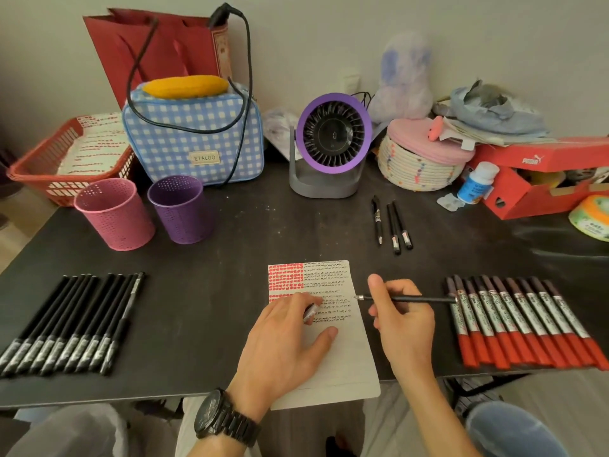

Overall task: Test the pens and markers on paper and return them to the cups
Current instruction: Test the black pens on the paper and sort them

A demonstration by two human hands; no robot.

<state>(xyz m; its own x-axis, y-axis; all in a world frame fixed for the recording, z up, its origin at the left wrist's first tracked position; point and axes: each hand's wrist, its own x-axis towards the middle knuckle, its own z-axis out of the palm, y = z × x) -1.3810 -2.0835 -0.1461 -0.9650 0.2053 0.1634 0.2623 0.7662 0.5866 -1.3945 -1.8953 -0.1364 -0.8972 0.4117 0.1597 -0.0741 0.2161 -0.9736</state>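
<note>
A watch (227,420) sits on the left wrist. The left hand (286,341) rests on the paper (346,364), pinning it, with what looks like a small cap (309,313) pinched between its fingers. The right hand (402,321) grips a black pen (408,299) near its point, fingers curled round the barrel. The tip hangs just beside the sheet's right edge, next to rows of black test marks.

The pen is likely light, stiff and smooth, so it could roll if laid down. A hold low on the barrel suits writing. The thin sheet overhangs the front edge and would slide if not held.

On the dark, scuffed surface, a row of black pens (72,324) lies to the left and a row of red markers (520,324) to the right. Three more pens (392,225) lie beyond the paper. The pink cup (113,214) and purple cup (181,209) stand far left. Behind them are a red basket (49,159), a checked bag (194,133), a fan (333,140), a shoebox (543,173) and a pale wall.
</note>
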